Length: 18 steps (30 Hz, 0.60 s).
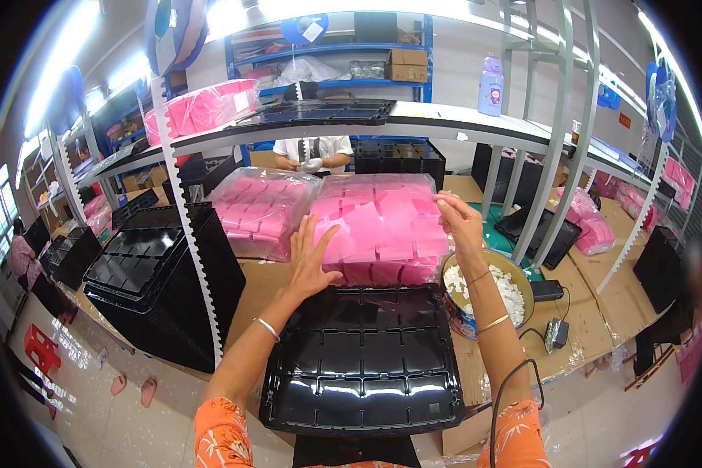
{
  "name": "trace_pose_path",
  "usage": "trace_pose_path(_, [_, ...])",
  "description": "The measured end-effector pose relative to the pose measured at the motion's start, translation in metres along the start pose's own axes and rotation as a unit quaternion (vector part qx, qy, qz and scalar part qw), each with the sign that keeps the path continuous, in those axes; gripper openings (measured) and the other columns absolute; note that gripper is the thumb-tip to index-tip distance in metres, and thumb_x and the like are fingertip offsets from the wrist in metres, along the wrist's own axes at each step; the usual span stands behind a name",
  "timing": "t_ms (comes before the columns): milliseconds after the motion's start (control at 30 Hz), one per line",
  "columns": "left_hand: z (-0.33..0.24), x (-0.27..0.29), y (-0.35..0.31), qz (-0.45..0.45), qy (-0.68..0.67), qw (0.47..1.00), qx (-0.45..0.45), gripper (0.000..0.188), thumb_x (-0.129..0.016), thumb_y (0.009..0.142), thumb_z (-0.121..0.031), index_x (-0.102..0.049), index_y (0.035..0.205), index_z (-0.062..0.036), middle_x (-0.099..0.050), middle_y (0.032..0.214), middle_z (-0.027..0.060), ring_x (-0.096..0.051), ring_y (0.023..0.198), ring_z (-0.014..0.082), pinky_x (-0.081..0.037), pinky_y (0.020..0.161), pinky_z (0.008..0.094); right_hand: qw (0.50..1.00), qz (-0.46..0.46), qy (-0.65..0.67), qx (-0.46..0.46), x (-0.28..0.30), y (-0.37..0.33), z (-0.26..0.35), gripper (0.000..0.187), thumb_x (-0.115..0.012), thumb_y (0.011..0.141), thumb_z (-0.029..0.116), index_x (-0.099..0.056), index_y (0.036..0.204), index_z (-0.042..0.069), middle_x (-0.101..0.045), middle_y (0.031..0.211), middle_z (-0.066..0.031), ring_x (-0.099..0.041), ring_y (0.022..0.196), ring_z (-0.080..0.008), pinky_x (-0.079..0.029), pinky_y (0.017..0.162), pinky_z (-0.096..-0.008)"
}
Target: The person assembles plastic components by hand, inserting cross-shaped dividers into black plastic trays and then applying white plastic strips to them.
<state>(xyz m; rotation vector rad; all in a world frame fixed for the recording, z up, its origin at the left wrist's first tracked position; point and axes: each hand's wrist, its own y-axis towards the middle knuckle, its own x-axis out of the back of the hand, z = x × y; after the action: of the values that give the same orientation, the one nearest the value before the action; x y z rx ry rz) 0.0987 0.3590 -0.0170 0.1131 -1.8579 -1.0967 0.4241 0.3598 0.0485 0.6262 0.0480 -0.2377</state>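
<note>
My left hand (pixel 310 256) lies with its fingers spread at the left edge of a pile of pink pieces, touching loose pink sheets (pixel 364 228) on top. Beyond the pile's right edge, my right hand (pixel 462 221) is raised with thumb and fingertips pinched together; what is between them is too small to make out. The pink pile (pixel 390 271) sits partly in clear plastic. Directly before me, below both hands, is a shiny black plastic tray (pixel 362 355) with moulded compartments. Under my right forearm stands a round tin (pixel 515 290) holding many small white pieces.
A second bagged pink pile (pixel 261 204) lies to the left, beside a tall stack of black trays (pixel 129 261). A shelf (pixel 437 121) crosses above the bench, carrying a purple bottle (pixel 491 86). A cable runs past my right arm to a small device (pixel 556 334). A co-worker (pixel 313 156) is opposite.
</note>
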Motion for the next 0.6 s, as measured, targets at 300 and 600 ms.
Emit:
trace_pose_path(300, [0.002, -0.007, 0.011, -0.069, 0.015, 0.997, 0.009, 0.097, -0.089, 0.061, -0.031, -0.043, 0.145, -0.0194, -0.021, 0.157, 0.0215, -0.019, 0.145, 0.0442, -0.025, 0.111, 0.0588, 0.940, 0.050, 0.329, -0.072, -0.024, 0.012, 0.005, 0.025, -0.062, 0.097, 0.013, -0.065, 0.118, -0.001, -0.068, 0.115, -0.0105, -0.067, 0.103, -0.0163, -0.055, 0.087, -0.0251])
trace_pose_path(600, [0.009, -0.023, 0.018, -0.100, 0.043, 0.993, 0.055, 0.081, -0.075, 0.070, -0.015, -0.044, 0.145, -0.0183, -0.023, 0.155, 0.0235, -0.023, 0.143, 0.0442, -0.029, 0.109, 0.0587, 0.849, 0.070, 0.512, -0.116, -0.043, 0.013, 0.013, 0.027, -0.061, 0.097, 0.011, -0.061, 0.120, -0.002, -0.064, 0.124, -0.0163, -0.061, 0.118, -0.0235, -0.050, 0.104, -0.0314])
